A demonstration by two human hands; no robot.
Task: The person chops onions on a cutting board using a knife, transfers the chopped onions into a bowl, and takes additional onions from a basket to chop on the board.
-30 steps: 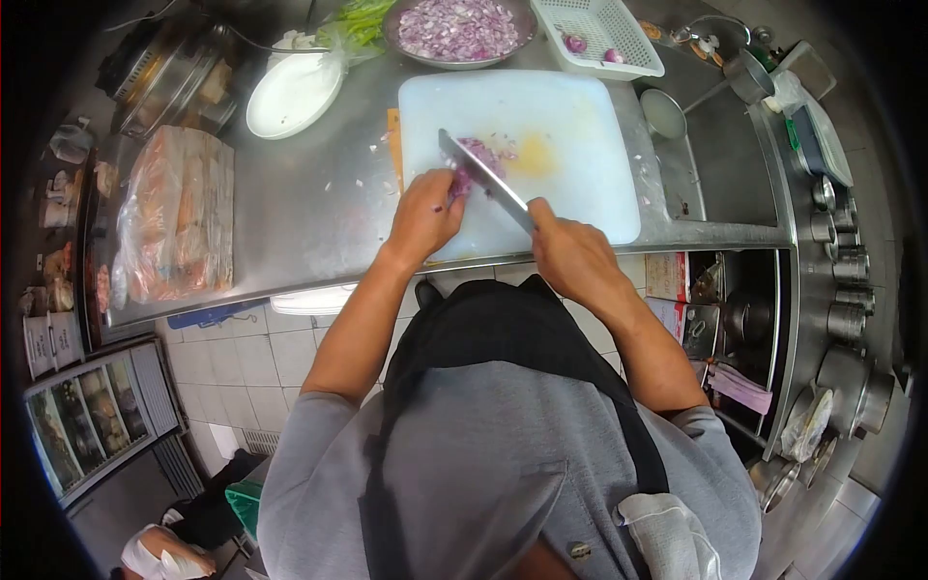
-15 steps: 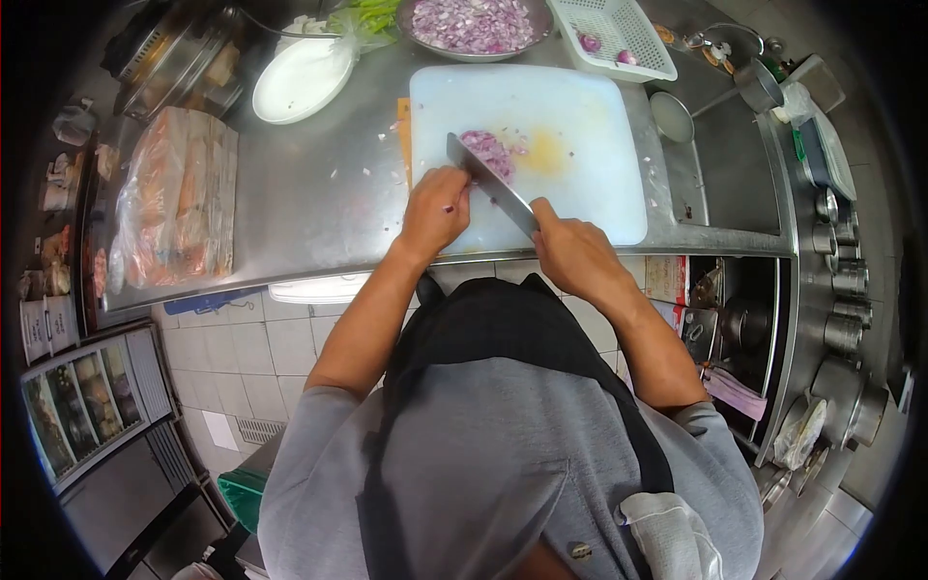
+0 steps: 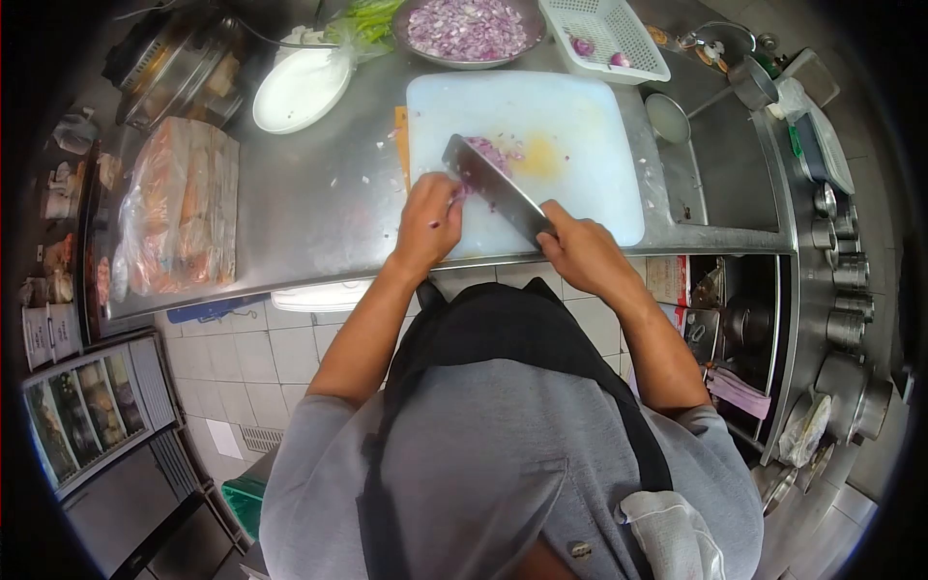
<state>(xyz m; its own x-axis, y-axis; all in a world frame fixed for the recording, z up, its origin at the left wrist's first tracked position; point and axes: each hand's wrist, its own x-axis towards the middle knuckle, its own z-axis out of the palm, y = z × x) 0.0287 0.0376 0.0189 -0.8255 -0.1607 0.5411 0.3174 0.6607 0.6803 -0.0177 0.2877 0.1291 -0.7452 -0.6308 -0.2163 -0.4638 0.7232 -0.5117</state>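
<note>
A broad-bladed knife (image 3: 501,188) slants over the white cutting board (image 3: 599,193), its handle in my right hand (image 3: 588,253). My left hand (image 3: 428,224) is closed at the board's left edge, with its fingertips around a piece of purple onion (image 3: 460,189) beside the blade. Chopped purple onion (image 3: 493,153) lies on the far side of the blade, close to a yellow stain on the board. A few onion bits stick to the back of my left hand. The blade partly hides the onion.
Behind the board are a bowl of chopped onion (image 3: 466,31) and a white basket (image 3: 633,66) with onions. To the left are a white oval plate (image 3: 303,92) and a plastic-wrapped package (image 3: 182,208). A sink (image 3: 720,174) is at the right.
The other person's arm seen at the lower left a second ago is out of view. The knife has shifted slightly and its blade face is tilted more toward the camera. Both hands keep their holds.
</note>
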